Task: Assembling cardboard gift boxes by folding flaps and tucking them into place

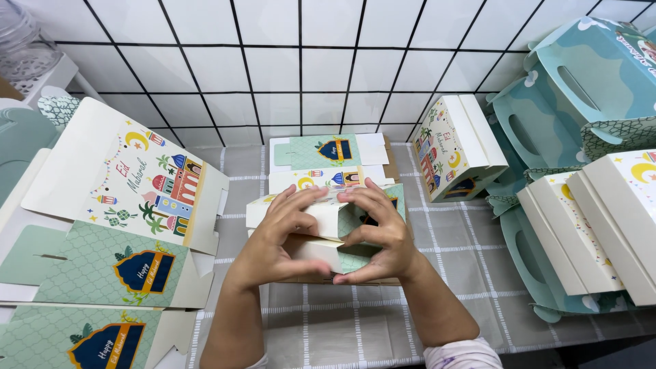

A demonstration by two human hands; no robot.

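Note:
A partly folded cardboard gift box (328,219), white and pale green with printed lanterns, sits at the table's middle. My left hand (277,236) grips its left side, fingers over the top flap. My right hand (379,229) grips its right side, thumb under and fingers curled over the top. Both hands press the box's flaps together. Behind the box lies a small stack of flat unfolded box blanks (328,154).
Flat printed box blanks (116,225) are stacked at the left. Assembled boxes (458,147) and teal handled boxes (581,75) stand at the right. A grey checked cloth (451,246) covers the table. White tiled wall (301,61) rises behind.

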